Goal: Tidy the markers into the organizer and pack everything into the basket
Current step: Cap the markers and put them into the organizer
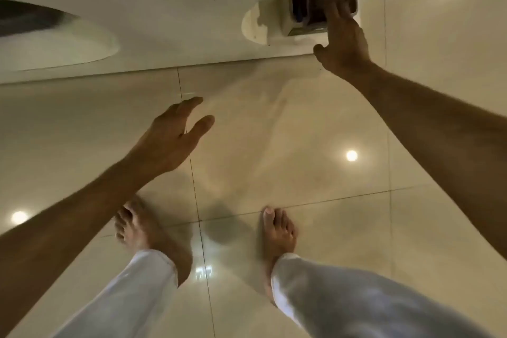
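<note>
The right hand (344, 38) reaches over the near edge of the white bench (164, 8), its fingers on the basket (323, 5) near the bench's right end; whether they grip it is unclear. The left hand (170, 140) hangs spread and empty above the tiled floor (301, 132).

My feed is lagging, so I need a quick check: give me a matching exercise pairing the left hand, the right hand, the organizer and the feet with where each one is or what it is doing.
Column one:
1. left hand
2. right hand
3. organizer
4. feet

Column two:
A. bare, standing on the tiled floor
B. on the white table, near its right edge
C. open above the floor, holding nothing
D. reaching onto the organizer

Pairs: 1-C, 2-D, 3-B, 4-A
</note>
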A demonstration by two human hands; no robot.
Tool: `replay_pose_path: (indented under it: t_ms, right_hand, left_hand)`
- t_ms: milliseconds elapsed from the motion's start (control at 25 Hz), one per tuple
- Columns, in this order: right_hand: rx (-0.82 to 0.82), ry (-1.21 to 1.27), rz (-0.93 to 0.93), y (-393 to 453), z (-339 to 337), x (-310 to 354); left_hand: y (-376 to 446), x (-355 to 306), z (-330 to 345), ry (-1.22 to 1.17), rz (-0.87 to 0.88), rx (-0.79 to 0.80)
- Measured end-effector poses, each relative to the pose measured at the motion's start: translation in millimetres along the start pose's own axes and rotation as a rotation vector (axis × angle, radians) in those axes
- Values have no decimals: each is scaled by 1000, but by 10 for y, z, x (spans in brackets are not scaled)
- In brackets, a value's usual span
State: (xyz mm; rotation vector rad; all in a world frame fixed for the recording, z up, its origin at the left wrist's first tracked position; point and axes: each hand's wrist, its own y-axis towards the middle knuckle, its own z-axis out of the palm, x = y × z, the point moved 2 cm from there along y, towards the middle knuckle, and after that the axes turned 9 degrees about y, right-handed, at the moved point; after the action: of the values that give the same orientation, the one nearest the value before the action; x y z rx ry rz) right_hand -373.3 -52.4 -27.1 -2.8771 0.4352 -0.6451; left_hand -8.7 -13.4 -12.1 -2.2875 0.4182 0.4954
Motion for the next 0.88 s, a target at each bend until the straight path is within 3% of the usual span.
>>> replay_pose_path:
  t_ms: [80, 240, 360, 520, 680, 880]
  right_hand:
    - [57, -14, 12, 134, 125, 49]
    - [-14, -14, 131, -2, 131, 312]
    - [69, -6, 176, -708, 5, 689]
    - [104, 67, 85, -1745, -230, 1180]
    - [220, 163, 18, -2471, -756, 2035]
    - [226, 215, -91, -2467, -1619, 3505]
  left_hand:
    - [104, 132, -27, -16, -27, -12]
    - [-63, 267, -184, -109, -104, 8]
    - [-473, 318, -404, -202, -167, -16]
    - [-1186, 194, -810, -282, -215, -20]
    - [-1818, -121, -1248, -476, -313, -13]
    - [-2486, -542, -1934, -765, -330, -6]
